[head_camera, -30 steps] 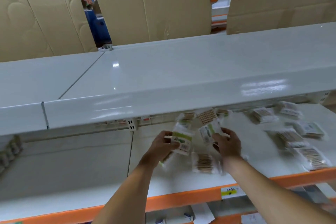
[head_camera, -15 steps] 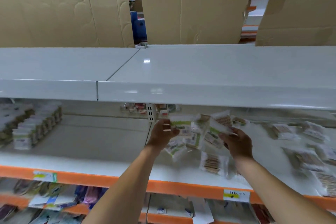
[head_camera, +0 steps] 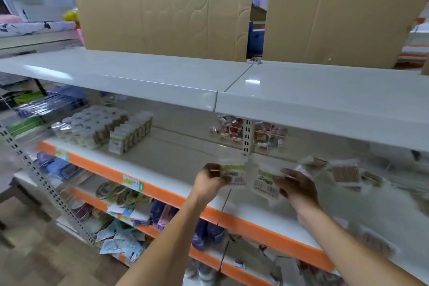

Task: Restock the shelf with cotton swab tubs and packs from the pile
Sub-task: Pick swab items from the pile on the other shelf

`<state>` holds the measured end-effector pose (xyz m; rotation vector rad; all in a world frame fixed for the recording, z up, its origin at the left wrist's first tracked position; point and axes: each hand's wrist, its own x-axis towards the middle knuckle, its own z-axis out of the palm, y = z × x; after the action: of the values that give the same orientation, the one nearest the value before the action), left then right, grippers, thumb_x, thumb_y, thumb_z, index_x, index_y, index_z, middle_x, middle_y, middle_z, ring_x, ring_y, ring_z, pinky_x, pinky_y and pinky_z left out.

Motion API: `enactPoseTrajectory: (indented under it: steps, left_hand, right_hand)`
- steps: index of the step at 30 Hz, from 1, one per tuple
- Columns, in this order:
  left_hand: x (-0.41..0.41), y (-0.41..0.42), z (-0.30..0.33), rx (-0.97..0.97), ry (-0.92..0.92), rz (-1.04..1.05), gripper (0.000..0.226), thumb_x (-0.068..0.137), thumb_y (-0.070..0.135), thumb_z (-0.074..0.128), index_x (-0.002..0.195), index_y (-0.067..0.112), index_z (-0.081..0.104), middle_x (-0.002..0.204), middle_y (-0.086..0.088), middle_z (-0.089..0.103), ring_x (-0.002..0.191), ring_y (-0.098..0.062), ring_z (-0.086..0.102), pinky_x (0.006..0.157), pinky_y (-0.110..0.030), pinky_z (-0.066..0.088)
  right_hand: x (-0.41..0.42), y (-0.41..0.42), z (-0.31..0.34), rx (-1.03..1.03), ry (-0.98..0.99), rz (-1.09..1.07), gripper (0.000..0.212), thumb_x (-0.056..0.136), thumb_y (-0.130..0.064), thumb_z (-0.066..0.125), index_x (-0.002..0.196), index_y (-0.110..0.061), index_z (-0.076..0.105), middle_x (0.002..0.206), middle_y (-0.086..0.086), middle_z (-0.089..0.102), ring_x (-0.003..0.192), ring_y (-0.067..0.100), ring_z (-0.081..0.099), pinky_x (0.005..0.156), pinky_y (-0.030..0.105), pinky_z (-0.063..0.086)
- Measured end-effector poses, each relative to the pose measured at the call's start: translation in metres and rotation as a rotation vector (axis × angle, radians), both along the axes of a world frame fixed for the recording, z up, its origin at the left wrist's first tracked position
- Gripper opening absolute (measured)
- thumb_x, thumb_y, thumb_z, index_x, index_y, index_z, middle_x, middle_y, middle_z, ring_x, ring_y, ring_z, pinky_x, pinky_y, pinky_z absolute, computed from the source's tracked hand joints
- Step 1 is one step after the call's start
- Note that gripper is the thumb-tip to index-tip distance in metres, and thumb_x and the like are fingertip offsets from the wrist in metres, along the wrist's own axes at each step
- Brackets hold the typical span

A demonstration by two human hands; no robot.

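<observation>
My left hand grips a clear cotton swab pack with a green label and barcode, held above the white middle shelf. My right hand holds more such packs, fanned out toward the right. Loose packs of the pile lie on the shelf to the right, blurred. At the shelf's left end stand rows of round cotton swab tubs and a line of upright packs.
An empty white top shelf overhangs the work area, with cardboard sheets behind it. Small red-and-white boxes sit at the back by an upright post. Orange-edged lower shelves hold mixed goods. Wooden floor lies to the left.
The view has swung left, revealing the stocked tubs and packs at the shelf's left end. Both hands keep the packs and have carried them leftward, away from the pile.
</observation>
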<state>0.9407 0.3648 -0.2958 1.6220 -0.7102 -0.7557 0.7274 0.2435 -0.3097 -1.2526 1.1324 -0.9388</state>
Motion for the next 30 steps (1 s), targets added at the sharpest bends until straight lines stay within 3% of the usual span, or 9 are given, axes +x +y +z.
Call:
enactPoseTrajectory:
  steps: [3,6,12,17,23,30]
  left_hand:
    - [0.019,0.015,0.0,0.008,-0.028,0.004,0.033,0.081,0.013,0.08,0.106,0.017,0.059,0.098,0.001,0.072,0.084,-0.007,0.068,0.057,-0.011,0.049]
    - [0.047,0.031,0.001,0.006,-0.057,0.009,0.033,0.082,0.014,0.079,0.108,0.016,0.059,0.1,0.001,0.073,0.088,-0.01,0.069,0.064,-0.017,0.052]
    - [0.112,0.059,0.008,-0.024,-0.07,0.037,0.03,0.079,0.008,0.081,0.092,0.024,0.059,0.08,0.013,0.069,0.069,0.004,0.067,0.057,-0.009,0.047]
    - [0.161,0.078,0.006,-0.027,-0.088,0.013,0.033,0.08,0.016,0.081,0.101,0.026,0.058,0.098,0.002,0.07,0.092,-0.013,0.069,0.082,-0.028,0.057]
    - [0.201,0.102,-0.011,-0.017,-0.073,0.027,0.032,0.081,0.016,0.08,0.102,0.027,0.058,0.101,0.0,0.069,0.091,-0.01,0.069,0.078,-0.024,0.058]
    - [0.239,0.107,-0.019,-0.009,-0.025,0.035,0.044,0.083,0.015,0.078,0.122,0.012,0.059,0.111,-0.007,0.068,0.102,-0.02,0.067,0.091,-0.035,0.057]
  right_hand:
    - [0.024,0.011,0.003,-0.002,0.018,0.045,0.033,0.08,-0.015,0.08,0.109,-0.025,0.068,0.071,-0.008,0.074,0.062,0.009,0.067,0.06,0.024,0.053]
    - [0.055,0.025,0.011,-0.001,0.015,0.056,0.034,0.079,-0.018,0.081,0.11,-0.026,0.069,0.09,-0.003,0.075,0.075,0.013,0.069,0.059,0.019,0.051]
    - [0.124,0.048,0.019,0.014,-0.037,0.074,0.036,0.076,-0.017,0.084,0.107,-0.027,0.07,0.096,-0.007,0.072,0.085,0.013,0.069,0.067,0.023,0.055]
    - [0.176,0.066,0.012,0.0,-0.052,0.063,0.034,0.075,-0.014,0.084,0.105,-0.025,0.073,0.094,-0.002,0.074,0.081,0.014,0.071,0.068,0.024,0.056]
    - [0.223,0.092,0.002,0.024,-0.06,0.058,0.034,0.075,-0.009,0.083,0.102,-0.025,0.07,0.097,0.004,0.074,0.085,0.015,0.07,0.069,0.024,0.053]
    - [0.266,0.1,0.009,0.012,-0.038,0.104,0.036,0.077,-0.009,0.082,0.109,-0.019,0.069,0.101,0.003,0.072,0.091,0.017,0.069,0.073,0.025,0.053]
